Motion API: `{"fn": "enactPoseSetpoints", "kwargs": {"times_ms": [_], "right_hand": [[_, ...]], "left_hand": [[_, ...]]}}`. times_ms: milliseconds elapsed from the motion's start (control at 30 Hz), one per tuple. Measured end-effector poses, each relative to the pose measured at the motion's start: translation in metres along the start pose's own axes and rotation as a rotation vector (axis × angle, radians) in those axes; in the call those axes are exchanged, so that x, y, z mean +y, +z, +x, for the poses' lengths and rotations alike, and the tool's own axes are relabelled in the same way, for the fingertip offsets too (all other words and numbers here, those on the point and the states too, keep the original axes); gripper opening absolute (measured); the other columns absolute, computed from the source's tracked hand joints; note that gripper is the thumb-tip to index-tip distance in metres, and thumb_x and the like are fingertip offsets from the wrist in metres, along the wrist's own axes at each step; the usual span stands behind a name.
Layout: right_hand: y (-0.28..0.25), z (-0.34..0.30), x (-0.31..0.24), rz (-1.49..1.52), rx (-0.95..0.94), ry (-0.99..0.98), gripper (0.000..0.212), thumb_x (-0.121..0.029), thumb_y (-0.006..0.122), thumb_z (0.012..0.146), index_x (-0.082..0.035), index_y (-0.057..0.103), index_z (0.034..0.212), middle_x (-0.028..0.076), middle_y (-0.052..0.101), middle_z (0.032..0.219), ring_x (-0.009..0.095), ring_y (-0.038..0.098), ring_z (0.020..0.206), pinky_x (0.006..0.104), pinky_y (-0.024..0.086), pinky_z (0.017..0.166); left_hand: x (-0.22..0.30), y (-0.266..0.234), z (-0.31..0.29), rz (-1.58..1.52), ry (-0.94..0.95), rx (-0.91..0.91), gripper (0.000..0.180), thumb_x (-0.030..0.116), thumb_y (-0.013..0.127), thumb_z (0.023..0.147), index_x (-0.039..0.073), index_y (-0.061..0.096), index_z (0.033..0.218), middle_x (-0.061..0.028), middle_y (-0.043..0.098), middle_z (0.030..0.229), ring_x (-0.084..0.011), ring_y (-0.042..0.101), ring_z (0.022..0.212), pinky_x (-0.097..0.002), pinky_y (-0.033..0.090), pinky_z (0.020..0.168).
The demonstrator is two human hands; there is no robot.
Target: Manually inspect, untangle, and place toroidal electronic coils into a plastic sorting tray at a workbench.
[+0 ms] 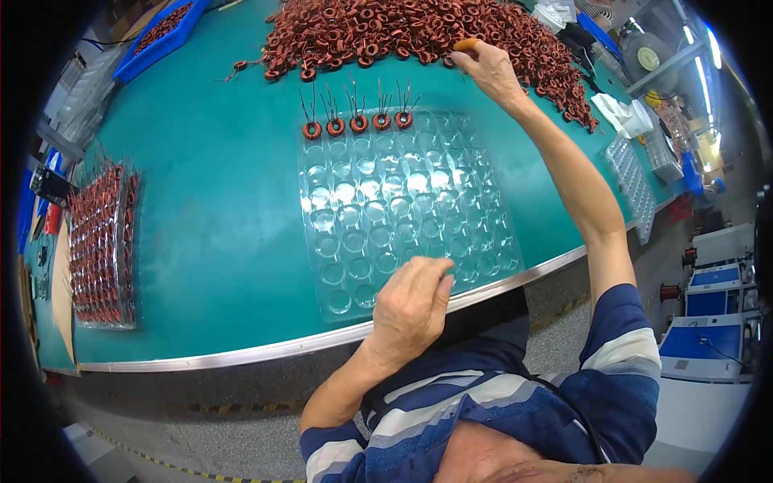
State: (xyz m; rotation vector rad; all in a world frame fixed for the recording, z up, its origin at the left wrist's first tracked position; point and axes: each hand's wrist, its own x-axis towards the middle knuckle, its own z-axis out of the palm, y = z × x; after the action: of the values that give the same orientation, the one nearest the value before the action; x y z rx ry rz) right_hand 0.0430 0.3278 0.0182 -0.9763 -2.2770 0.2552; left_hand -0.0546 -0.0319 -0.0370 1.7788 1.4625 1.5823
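A clear plastic blister tray (411, 229) with rows of round pockets lies on the table before me. In its far row sit several copper-red toroidal coils (358, 123), their wire leads pointing away from me. My right hand (489, 74) is at the near edge of a large heap of loose toroidal coils (386, 32). Its fingers are pinched together, one wearing an orange finger cot; what lies between them cannot be made out. Over the tray's near edge hangs my left hand (409, 310), fingers curled in and thumb close to them. Whatever they might hold is hidden.
A stack of filled coil trays (103, 245) stands at the left of the green table (217, 209). A blue bin (161, 36) of small parts is at the far left. At the right edge lie an empty-looking clear tray (630, 181) and a white device (622, 115).
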Motion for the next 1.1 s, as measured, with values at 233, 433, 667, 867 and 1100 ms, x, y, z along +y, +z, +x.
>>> {"fn": "enactPoseSetpoints", "kwargs": {"times_ms": [233,433,667,867,1100], "right_hand": [[0.041,0.014,0.054,-0.434,0.013,-0.231,0.032,-0.035,0.061,0.089,-0.004,0.062,0.097,0.014,0.062,0.094,0.031,0.063,0.090,0.0426,0.052,0.074],[0.079,0.040,0.031,-0.598,-0.081,-0.225,0.032,-0.032,0.062,0.087,-0.001,0.058,0.092,0.020,0.062,0.096,0.035,0.062,0.093,0.0429,0.054,0.075],[0.070,0.042,0.049,-0.511,-0.008,-0.201,0.021,-0.021,0.059,0.083,-0.002,0.060,0.094,0.018,0.064,0.091,0.034,0.064,0.088,0.0434,0.052,0.077],[0.022,0.007,0.053,-0.389,0.023,-0.059,0.027,-0.022,0.060,0.088,-0.006,0.061,0.110,0.019,0.067,0.089,0.036,0.065,0.086,0.0448,0.052,0.076],[-0.026,-0.064,0.016,0.432,0.093,0.297,0.029,-0.025,0.052,0.094,0.002,0.059,0.102,0.010,0.068,0.081,0.016,0.066,0.068,0.0284,0.051,0.059]], "left_hand": [[-0.001,0.002,0.002,0.011,0.024,-0.002,0.018,0.000,0.065,0.081,0.000,0.059,0.098,-0.0133,0.061,0.085,-0.0298,0.060,0.073,-0.0371,0.049,0.064],[-0.003,0.000,0.000,-0.003,0.016,-0.031,0.019,0.000,0.065,0.081,0.000,0.059,0.099,-0.0131,0.061,0.083,-0.0296,0.060,0.070,-0.0368,0.048,0.063],[-0.001,-0.001,0.004,-0.030,-0.014,-0.013,0.015,-0.001,0.065,0.081,0.000,0.062,0.096,-0.0133,0.063,0.082,-0.0299,0.062,0.071,-0.0358,0.050,0.062],[0.002,0.002,-0.001,-0.025,-0.018,-0.004,0.015,0.000,0.063,0.083,0.000,0.060,0.098,-0.0141,0.061,0.083,-0.0309,0.061,0.072,-0.0376,0.049,0.063],[0.005,0.004,-0.003,0.019,-0.073,0.071,0.015,0.000,0.061,0.086,-0.001,0.059,0.101,-0.0143,0.059,0.081,-0.0293,0.060,0.069,-0.0357,0.048,0.062]]}}
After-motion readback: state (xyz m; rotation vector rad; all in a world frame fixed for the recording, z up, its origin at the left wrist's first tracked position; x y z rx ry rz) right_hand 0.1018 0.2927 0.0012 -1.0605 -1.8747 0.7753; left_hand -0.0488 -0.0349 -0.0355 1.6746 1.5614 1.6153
